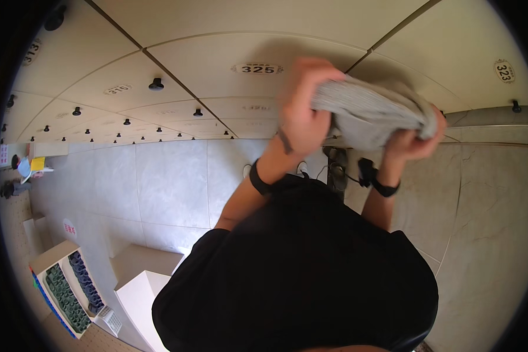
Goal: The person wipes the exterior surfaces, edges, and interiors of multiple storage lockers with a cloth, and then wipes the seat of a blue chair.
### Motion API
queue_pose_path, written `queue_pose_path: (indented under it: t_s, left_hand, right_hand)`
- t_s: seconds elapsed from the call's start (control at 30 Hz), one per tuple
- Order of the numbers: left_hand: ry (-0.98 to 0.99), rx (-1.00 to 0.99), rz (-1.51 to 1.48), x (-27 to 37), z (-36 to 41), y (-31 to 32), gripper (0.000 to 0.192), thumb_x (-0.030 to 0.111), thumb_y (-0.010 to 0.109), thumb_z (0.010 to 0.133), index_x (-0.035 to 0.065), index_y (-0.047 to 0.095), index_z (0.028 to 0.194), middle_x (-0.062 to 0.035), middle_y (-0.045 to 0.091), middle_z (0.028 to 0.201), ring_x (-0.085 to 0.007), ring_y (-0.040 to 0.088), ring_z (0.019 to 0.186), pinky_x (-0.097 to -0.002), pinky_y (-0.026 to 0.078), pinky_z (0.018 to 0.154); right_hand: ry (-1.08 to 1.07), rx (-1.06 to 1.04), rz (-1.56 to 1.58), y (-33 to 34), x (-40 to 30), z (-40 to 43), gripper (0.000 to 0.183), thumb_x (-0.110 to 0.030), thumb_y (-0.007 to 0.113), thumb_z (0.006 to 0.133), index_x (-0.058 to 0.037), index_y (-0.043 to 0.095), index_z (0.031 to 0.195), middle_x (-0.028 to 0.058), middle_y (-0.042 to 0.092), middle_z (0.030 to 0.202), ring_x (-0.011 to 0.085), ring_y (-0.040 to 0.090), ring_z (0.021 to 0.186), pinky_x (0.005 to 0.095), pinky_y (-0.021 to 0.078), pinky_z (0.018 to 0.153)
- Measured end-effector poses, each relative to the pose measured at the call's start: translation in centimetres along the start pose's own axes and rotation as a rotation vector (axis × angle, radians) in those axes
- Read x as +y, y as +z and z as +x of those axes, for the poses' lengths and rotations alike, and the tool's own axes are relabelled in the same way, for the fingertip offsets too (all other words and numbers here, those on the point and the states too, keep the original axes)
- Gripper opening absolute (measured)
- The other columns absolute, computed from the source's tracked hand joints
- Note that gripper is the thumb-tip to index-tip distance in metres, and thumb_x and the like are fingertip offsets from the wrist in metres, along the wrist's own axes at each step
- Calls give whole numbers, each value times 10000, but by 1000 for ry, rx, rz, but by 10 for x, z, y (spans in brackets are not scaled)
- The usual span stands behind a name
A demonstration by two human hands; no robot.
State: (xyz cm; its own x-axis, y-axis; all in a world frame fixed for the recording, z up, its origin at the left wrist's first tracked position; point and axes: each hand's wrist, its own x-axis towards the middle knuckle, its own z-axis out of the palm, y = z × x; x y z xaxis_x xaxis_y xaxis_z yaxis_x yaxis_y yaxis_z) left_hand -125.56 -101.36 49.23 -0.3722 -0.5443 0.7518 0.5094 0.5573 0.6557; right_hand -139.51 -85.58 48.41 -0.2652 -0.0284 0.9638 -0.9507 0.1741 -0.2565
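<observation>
My left hand (306, 101), blurred by motion, grips the left end of a grey folded cloth (369, 105), possibly a garment. At its other end my right hand (418, 143) has its fingers wrapped around the fabric. The cloth hangs loosely between both hands, in front of the cream locker doors (211, 57). Black bands sit on both wrists, and a small black device (367, 171) is attached near the right one. Below the cloth, a pair of dark shoes (338, 169) lies on the floor beside my feet.
Black knobs (156, 84) stick out from the numbered lockers. Grey tiles (171, 185) cover the floor. A white box-like unit (143, 299) stands behind me at left, near a rack (55, 259) of green and blue slippers. Farther left, a person (24, 167) sits.
</observation>
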Motion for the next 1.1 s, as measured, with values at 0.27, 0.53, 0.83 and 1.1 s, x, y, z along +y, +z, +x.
queue_pose_path:
  t_s: [0.27, 0.53, 0.83, 1.1]
  left_hand:
    - [-57, -299, 20, -54, -28, -19, 542, -158, 520, 658, 23, 581, 1165, -165, 540, 1255, -382, 535, 1163, -407, 468, 953]
    - [-106, -217, 168, -36, -38, -11, 648, -152, 490, 632, 31, 533, 1252, -182, 534, 1287, -411, 502, 1171, -436, 443, 988]
    - [-69, -366, 585, -6, -19, 4, 647, -88, 538, 613, 75, 552, 1239, -127, 561, 1204, -382, 536, 1023, -440, 498, 865]
    - [-43, -458, 798, 3, -17, 24, 626, -51, 581, 577, 89, 599, 1188, -109, 583, 1183, -392, 552, 1007, -445, 507, 877]
  right_hand:
    - [244, -260, 172, 81, -32, -88, 422, 166, 583, 622, -7, 678, 995, 177, 591, 1149, 360, 591, 1035, 400, 494, 885]
    - [261, -369, 196, 69, -38, -68, 432, 175, 563, 620, -6, 684, 992, 147, 611, 1120, 315, 621, 998, 346, 519, 828]
    - [319, -444, 431, 51, -22, -58, 438, 183, 552, 647, -3, 683, 1022, 127, 613, 1066, 273, 636, 905, 339, 528, 750]
    - [420, -665, 553, 27, -4, -50, 380, 86, 561, 704, 0, 669, 1058, 132, 640, 930, 297, 642, 787, 344, 524, 703]
